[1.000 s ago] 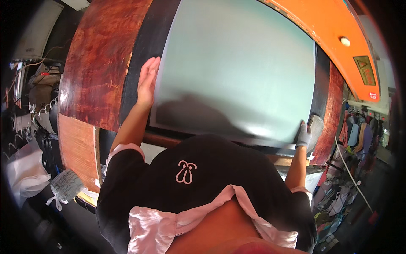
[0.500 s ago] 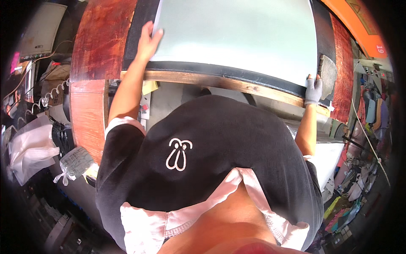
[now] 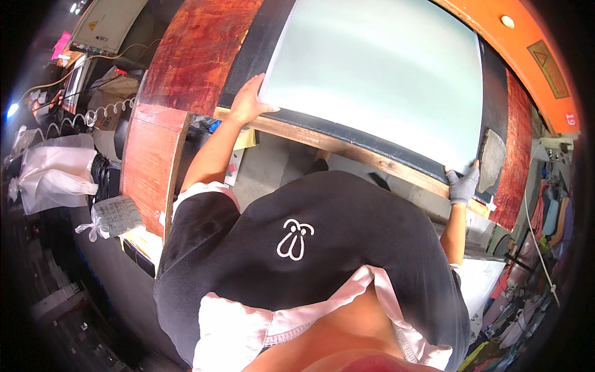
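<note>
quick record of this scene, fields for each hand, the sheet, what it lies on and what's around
left hand: bare left hand, gripping the near left corner of the sheet
right hand: right hand in a grey glove, holding the near right corner of the sheet
sheet: large pale green sheet, flat, held at both near corners
surface: black bed with a wooden front edge, reddish-brown panels at its sides
around: orange machine frame at upper right, white plastic bags at left, coiled white cable

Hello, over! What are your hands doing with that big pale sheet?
Left hand bare, grips pale sheet at its near left corner. Right hand, gloved, holds near right corner. Sheet lies flat on black bed; nothing on it.
</note>
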`<action>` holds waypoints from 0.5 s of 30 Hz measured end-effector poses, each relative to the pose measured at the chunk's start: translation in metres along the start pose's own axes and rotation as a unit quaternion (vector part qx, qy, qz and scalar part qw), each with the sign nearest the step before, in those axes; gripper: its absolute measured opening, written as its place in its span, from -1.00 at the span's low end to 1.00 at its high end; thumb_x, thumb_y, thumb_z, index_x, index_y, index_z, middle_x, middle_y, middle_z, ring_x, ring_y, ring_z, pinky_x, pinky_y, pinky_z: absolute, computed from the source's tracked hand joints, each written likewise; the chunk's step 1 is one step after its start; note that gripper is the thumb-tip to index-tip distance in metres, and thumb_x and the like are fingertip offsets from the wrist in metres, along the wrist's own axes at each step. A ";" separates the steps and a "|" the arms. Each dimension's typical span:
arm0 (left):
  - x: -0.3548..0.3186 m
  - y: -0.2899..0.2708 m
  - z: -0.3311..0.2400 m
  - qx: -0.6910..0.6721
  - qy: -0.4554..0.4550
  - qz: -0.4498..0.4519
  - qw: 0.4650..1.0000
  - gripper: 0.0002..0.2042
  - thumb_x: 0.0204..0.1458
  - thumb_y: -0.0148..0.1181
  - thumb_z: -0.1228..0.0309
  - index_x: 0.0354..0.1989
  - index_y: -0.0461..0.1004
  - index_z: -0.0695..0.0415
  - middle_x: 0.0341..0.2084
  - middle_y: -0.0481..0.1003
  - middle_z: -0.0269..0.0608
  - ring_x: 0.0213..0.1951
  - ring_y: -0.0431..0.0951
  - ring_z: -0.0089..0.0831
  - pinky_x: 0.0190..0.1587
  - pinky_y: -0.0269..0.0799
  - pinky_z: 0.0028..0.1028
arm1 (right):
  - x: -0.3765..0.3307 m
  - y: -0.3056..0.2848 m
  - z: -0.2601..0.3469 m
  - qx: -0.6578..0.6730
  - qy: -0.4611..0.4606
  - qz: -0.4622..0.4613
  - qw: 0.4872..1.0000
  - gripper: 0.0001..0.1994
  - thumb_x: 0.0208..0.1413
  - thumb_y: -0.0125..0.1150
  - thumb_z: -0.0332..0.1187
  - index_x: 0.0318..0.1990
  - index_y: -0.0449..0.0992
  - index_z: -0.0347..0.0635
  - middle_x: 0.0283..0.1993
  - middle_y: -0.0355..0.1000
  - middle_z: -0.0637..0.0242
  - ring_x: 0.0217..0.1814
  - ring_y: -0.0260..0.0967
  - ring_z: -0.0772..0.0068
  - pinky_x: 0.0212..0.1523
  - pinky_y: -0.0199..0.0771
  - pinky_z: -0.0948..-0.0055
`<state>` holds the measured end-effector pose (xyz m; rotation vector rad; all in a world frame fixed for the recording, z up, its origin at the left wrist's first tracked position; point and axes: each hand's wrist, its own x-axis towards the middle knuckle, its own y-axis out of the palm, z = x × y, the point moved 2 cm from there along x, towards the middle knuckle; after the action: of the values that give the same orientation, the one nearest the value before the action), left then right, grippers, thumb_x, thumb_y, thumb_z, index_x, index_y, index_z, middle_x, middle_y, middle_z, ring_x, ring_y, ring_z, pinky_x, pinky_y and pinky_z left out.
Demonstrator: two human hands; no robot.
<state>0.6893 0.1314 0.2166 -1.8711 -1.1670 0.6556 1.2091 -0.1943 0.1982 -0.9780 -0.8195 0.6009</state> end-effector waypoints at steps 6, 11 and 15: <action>-0.004 -0.001 0.000 0.030 0.005 -0.034 0.999 -0.20 -0.45 0.45 0.15 0.10 0.30 0.14 0.05 0.34 -0.05 0.15 0.27 -0.21 0.15 0.22 -0.34 | 0.005 -0.004 0.011 0.000 0.051 -0.002 0.999 -0.01 -0.40 0.51 -0.12 0.18 0.09 -0.48 0.09 0.26 -0.11 0.15 0.21 -0.01 0.15 0.19 0.27; -0.004 -0.001 -0.001 0.033 0.012 -0.059 0.998 -0.23 -0.44 0.44 0.12 0.06 0.34 0.14 0.03 0.36 -0.04 0.10 0.33 -0.20 0.12 0.25 -0.33 | 0.009 -0.003 0.008 -0.018 0.044 0.021 0.999 -0.04 -0.41 0.50 -0.06 0.15 0.17 -0.46 0.05 0.28 -0.10 0.11 0.22 -0.02 0.12 0.21 0.24; -0.004 -0.001 -0.001 0.051 0.024 -0.062 0.996 -0.21 -0.41 0.43 0.11 0.10 0.31 0.14 0.04 0.36 -0.06 0.09 0.34 -0.19 0.13 0.24 -0.34 | 0.009 0.000 0.001 -0.042 0.008 0.027 0.999 -0.04 -0.38 0.46 0.00 0.14 0.15 -0.48 0.03 0.28 -0.13 0.10 0.21 -0.04 0.11 0.21 0.22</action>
<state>0.6881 0.1276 0.2178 -1.7053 -1.1854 0.5883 1.2137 -0.1867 0.2019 -1.0834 -0.8128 0.6079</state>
